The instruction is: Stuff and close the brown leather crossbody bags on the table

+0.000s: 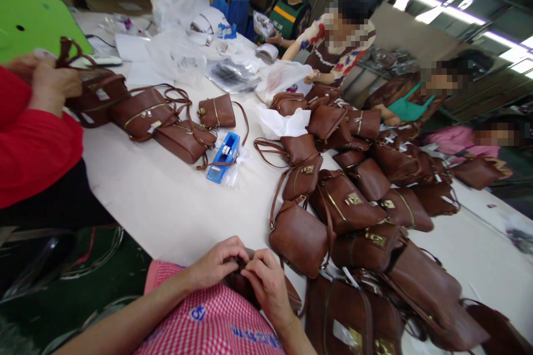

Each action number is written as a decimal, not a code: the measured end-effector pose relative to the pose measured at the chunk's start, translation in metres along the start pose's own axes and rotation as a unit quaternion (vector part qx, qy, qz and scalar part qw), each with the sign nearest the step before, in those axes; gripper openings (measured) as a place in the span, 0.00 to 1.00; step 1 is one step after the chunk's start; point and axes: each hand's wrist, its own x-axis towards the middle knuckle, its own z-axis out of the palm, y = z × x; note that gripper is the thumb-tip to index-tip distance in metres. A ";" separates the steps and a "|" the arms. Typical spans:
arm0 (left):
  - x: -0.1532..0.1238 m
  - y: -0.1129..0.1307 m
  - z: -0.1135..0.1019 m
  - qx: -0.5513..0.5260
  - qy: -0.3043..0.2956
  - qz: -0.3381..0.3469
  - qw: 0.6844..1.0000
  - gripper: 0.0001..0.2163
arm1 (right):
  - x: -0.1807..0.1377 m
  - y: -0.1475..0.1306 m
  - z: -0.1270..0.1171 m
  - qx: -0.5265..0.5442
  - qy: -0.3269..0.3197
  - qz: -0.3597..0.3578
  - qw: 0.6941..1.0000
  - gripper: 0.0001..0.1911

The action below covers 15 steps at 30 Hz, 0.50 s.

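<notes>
My left hand (216,262) and my right hand (266,280) meet at the table's near edge, fingers curled and pinched on a brown leather handbag (245,287) that rests on my lap over a pink checked apron. Most of that bag is hidden under my hands. Just to the right, touching distance away, lies a brown handbag with a gold clasp (298,237), the nearest of a big pile of brown handbags (375,199).
The white table (166,205) carries a blue box (224,157), more brown bags (144,113) at the left, white paper and plastic bags. A person in a red sleeve (33,133) handles a bag at the left. Several people sit along the far side.
</notes>
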 end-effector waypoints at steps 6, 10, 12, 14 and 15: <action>-0.004 0.006 0.006 0.032 0.014 -0.004 0.999 0.10 | -0.002 0.000 0.006 0.024 0.048 0.043 0.998 0.05; -0.006 0.013 0.013 0.155 0.003 -0.001 0.988 0.10 | 0.003 0.000 -0.012 0.074 -0.022 0.105 0.991 0.04; -0.006 0.013 0.016 0.214 -0.004 0.014 0.977 0.10 | 0.008 -0.001 -0.026 0.108 -0.084 0.117 0.984 0.05; -0.007 0.014 0.018 0.239 -0.001 0.022 0.971 0.10 | 0.014 -0.002 -0.038 0.111 -0.130 0.102 0.980 0.10; -0.007 0.015 0.019 0.241 0.004 0.021 0.970 0.11 | 0.016 -0.002 -0.041 0.105 -0.142 0.091 0.980 0.11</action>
